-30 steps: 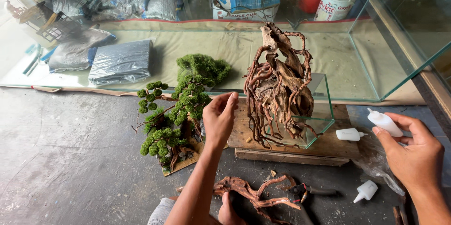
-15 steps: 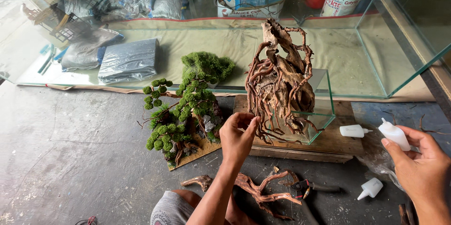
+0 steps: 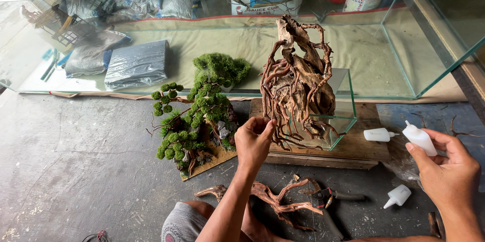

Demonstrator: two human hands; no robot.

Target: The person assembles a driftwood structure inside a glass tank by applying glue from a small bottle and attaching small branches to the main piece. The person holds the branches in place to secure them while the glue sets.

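Nearest, low in view: a bare knee beside grey shorts (image 3: 183, 226), and just past it a loose branch of reddish driftwood (image 3: 265, 199) flat on the grey concrete floor (image 3: 76, 171), gnarled and forked. Next to it on the right, dark-handled pliers (image 3: 328, 199), then a small white bottle (image 3: 397, 196) on its side.

At right, right hand (image 3: 449, 174) curled round a white squeeze bottle (image 3: 419, 138), nozzle up and tilted to the left, fingers wrapped about the lower body, well apart from the wood.

At centre, left hand (image 3: 254, 141) raised, fingers pinched together on a thin root tip at the lower left edge of the driftwood sculpture (image 3: 298, 85); thumb and fingertips closed tight, touching the root. Sculpture upright directly beyond and to the right of that hand: a tangle of brown twisted roots round a pale, rough trunk piece, partly inside a small glass tank (image 3: 341, 115) resting on a wooden board (image 3: 353, 146). Another white bottle (image 3: 379, 134) lying on that board, between the tank and the right hand.

Left of the left hand, just beside it, a miniature tree (image 3: 194, 121) with round green mossy tufts on a thin brown base.

Farther off, a long glass aquarium (image 3: 404, 55) across the whole width, clear-walled, with grey plastic bags (image 3: 136, 63) inside at left. Beyond that, a carton and a white tub, partly cut off by the frame.
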